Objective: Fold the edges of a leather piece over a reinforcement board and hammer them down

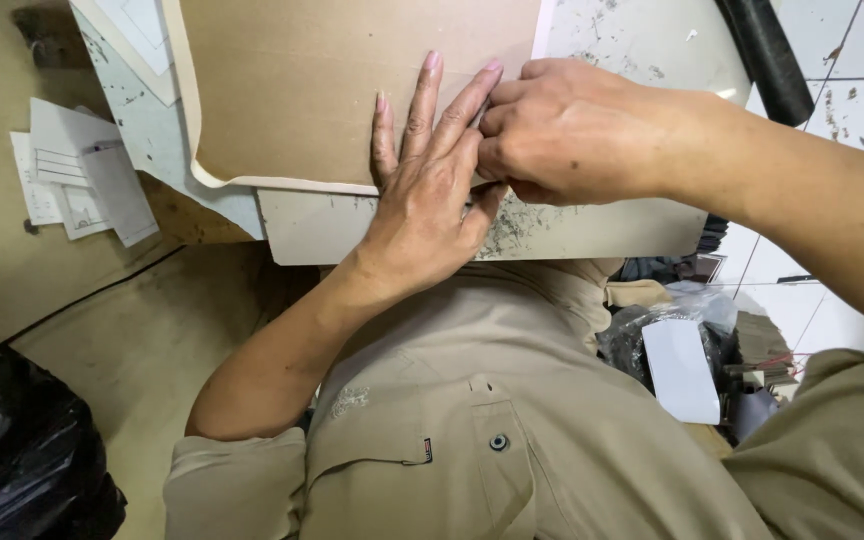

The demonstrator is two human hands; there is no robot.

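Under left hand point(430, 205) fingers, spread flat: tan sheet point(332, 80) | right hand point(562, 130) fingers curled, grasp hidden

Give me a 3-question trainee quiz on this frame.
1. True or false: the left hand lies flat with its fingers spread on the tan sheet.
2. What is the right hand doing? A) resting open on the floor B) curled at the sheet's edge beside the left hand C) holding the black bag
3. Fill in: loose white papers lie to the ____ of the work board in the picture.

Key: 1 true; 2 B; 3 left.
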